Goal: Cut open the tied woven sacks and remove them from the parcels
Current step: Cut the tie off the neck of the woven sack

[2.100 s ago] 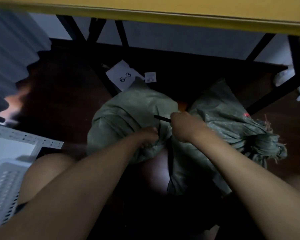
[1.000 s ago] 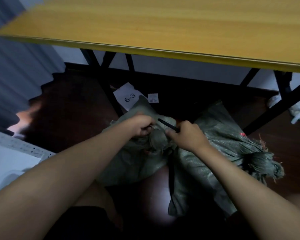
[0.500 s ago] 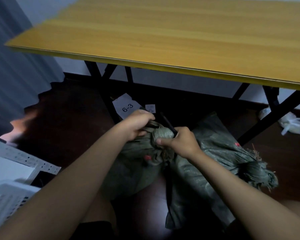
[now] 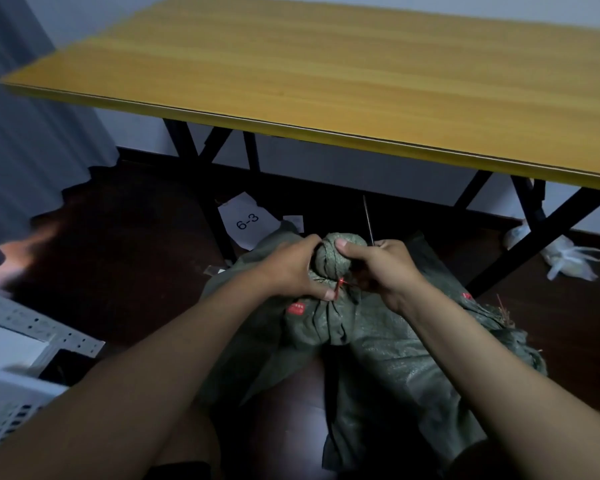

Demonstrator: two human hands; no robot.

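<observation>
A green woven sack [image 4: 329,327] stands on the dark floor between my knees, its neck bunched into a knob and bound with a red tie [image 4: 341,283]. My left hand [image 4: 291,271] grips the bunched neck from the left, thumb near the red tie. My right hand [image 4: 381,268] holds a thin dark blade tool [image 4: 368,220] pointing up and away, with its thumb pressed on top of the knob. A second green sack [image 4: 440,344] lies to the right, its tied end frayed.
A yellow wooden table [image 4: 326,74] on black legs [image 4: 215,216] stands just ahead. A paper marked 6-3 [image 4: 246,220] lies on the floor behind the sack. A white plastic bag [image 4: 561,258] is at right, a white perforated crate [image 4: 11,400] at left.
The view has tilted up, showing more of the table. Both hands raised the sack's neck upright; the red tie now shows, and the blade points upward instead of leftward.
</observation>
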